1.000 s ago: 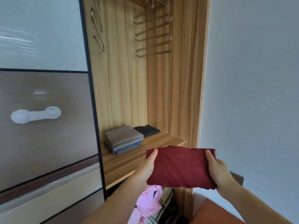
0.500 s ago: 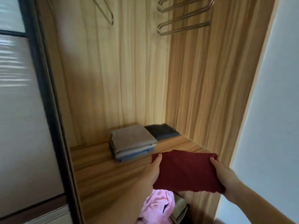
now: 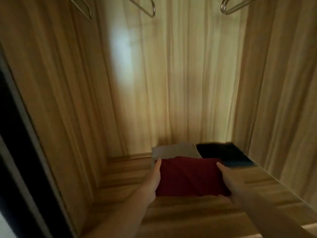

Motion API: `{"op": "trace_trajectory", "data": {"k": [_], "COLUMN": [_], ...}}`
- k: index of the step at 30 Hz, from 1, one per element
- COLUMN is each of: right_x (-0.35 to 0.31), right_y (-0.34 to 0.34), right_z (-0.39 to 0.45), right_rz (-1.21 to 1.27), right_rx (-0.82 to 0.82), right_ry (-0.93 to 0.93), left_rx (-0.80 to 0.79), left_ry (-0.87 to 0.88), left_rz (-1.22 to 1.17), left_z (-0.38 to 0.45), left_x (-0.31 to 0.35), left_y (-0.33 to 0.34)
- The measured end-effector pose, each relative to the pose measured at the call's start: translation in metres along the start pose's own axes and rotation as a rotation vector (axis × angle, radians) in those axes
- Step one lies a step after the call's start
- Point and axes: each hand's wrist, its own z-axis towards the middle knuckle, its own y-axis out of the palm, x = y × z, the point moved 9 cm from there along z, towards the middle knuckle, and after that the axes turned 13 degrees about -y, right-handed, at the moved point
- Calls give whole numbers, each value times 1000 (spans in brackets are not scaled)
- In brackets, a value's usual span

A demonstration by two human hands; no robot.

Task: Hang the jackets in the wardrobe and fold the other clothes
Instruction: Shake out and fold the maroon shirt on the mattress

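your left hand [image 3: 151, 179] and right hand [image 3: 227, 180] pinch the folded red garment [image 3: 188, 176] by its side edges, over the wardrobe shelf [image 3: 123, 182] against the grey stack [image 3: 175, 150]; soft, light, floppy, so support both ends.

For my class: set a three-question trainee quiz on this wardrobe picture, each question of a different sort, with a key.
1. True or false: both hands hold the folded red garment.
2. Multiple choice: the red garment is over (a) a drawer, (b) the wooden shelf, (c) a hanger.
3. Fill in: right of the grey folded stack lies a ____ folded garment.

Key: 1 true: left hand and right hand grip its side edges. 2 b. 3 dark.
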Motion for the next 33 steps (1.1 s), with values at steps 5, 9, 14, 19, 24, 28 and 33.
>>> {"op": "trace_trajectory", "data": {"k": [5,9,14,19,24,28,33], "right_x": [-20,-40,-40,-12,-15,-5,-1], "right_y": [43,78,99,98,92,82,86], "right_z": [70,128,179,198,207,211,211], "right_rz": [-90,-141,-363,-657,-734,-747,-794], "right_rx": [-50,-58,20,1,57,41,-28], "right_ry": [-116,-227,-348,-461,-541,-513,-425], "left_rx": [133,251,380,426,428,436,472], "left_ry": [84,214,314,291,312,372,361], "left_rz": [-31,49,164,239,236,326,409], "left_z": [55,101,149,189,200,197,190], "left_x": [53,101,121,92,95,99,102], "left_y": [-15,-25,-38,-43,-38,-31,-28]}}
